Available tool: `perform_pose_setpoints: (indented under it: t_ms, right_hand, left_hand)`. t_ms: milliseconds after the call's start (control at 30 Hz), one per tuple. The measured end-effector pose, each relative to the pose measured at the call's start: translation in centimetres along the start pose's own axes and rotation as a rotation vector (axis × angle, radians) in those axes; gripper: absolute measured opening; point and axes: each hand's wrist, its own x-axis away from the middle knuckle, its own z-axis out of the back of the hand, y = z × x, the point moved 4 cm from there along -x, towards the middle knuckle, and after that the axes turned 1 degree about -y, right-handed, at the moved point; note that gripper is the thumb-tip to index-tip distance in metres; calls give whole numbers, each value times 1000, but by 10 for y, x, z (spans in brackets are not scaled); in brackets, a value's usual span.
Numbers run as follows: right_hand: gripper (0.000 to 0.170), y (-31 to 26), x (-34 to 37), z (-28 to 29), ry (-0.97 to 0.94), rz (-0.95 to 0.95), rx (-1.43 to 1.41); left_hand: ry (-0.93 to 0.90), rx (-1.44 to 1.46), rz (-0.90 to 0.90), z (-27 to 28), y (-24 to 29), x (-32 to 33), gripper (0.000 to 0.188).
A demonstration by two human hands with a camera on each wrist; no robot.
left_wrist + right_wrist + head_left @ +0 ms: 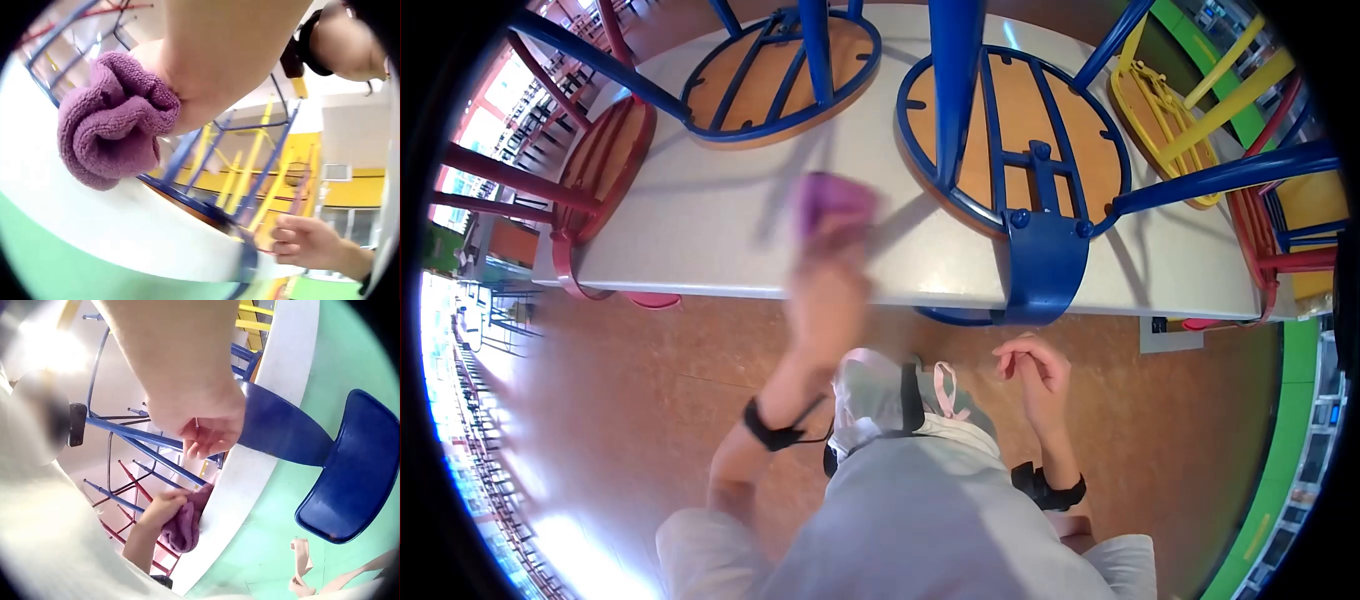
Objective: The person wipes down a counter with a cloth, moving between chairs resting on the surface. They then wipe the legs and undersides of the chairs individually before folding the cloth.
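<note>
My left hand [828, 305] grips a bunched purple cloth [837, 208] over the near part of the white table [730, 235]. Both hand and cloth are blurred in the head view. Thick folds of the textured cloth [119, 122] bulge out in the left wrist view and hide most of the fingers. Past the table's near edge, my right hand [1038, 372] hangs in front of my body, its fingers loosely curled around nothing. In the right wrist view, the left hand [164, 511] appears beyond it with the cloth.
Upturned chairs rest on the tabletop: a blue chair [1040, 150] right of the cloth, another blue chair [780, 75] behind, a red chair [605, 165] at left and a yellow chair [1165, 120] at right. The nearer blue chair's backrest [1048, 265] hangs over the edge.
</note>
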Motion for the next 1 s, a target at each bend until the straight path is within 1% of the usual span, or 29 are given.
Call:
perform_pose_setpoints:
  t_ms: [33,67,133,167,233,267,300,333,400,467,500,567,633,667,700,767,800,867,933,1000]
  right_hand:
    - [21,0,2,-1,-3,-3,7]
    - [21,-1,4,-3,7,-3,11]
    - [20,-1,8,-6,17,-1,17]
    - [20,-1,10,-8,18,6,43]
    - [20,-3,9,-14,11,12,66]
    - [20,-4,9,-17,44,-8,39]
    - [20,-4,8,-21,76,-31,9]
    - [20,-2,5,-27,65,-34,0]
    - [21,1,-3,-39,17,-35,-10]
    - [21,-3,-16,-57,-35,-16,-3]
    - [21,-8,-23,-67,-78,12,17]
    - [21,-15,-35,-85,-81,14,-20]
    - [21,-20,-47,-103,-61,48,-64]
    - [21,-21,-52,-111,-65,53,-69]
    - [21,-23,-56,-118,-27,67,-84]
    - [20,-27,-64,-132,26,74,-97]
    - [20,-28,-67,-139,30,77,-92]
    - [19,-28,-75,-155,30,34,-130]
    - [19,-33,-83,-173,8,60,-85]
    - [19,-41,-90,-189,-6,85,-31]
  left_hand:
    - [-31,146,-97,-21,22,0,38]
    - [-105,55,-218,-38,46,9,42]
    - [-170,-51,-279,-49,92,16,51]
    - [-169,-49,-276,-50,92,20,51]
    - [-141,68,-322,-50,87,27,59]
    - [-142,61,-313,-43,74,27,59]
    - [-158,16,-364,-29,56,27,59]
    - [-175,-30,-414,-14,35,27,59]
    - [-127,-42,-407,25,-13,26,52]
    - [-103,-136,-201,53,-78,22,49]
    - [-44,-316,-146,69,-115,22,54]
    - [35,-445,43,107,-191,17,41]
    - [117,-565,243,143,-267,22,32]
    - [173,-621,330,155,-296,26,29]
    - [178,-624,327,160,-308,28,29]
    - [233,-475,354,170,-328,32,28]
    - [234,-469,351,169,-325,26,28]
    - [237,-330,295,154,-300,10,27]
    - [145,-145,259,141,-281,-20,28]
    - [142,77,205,116,-288,-57,28]
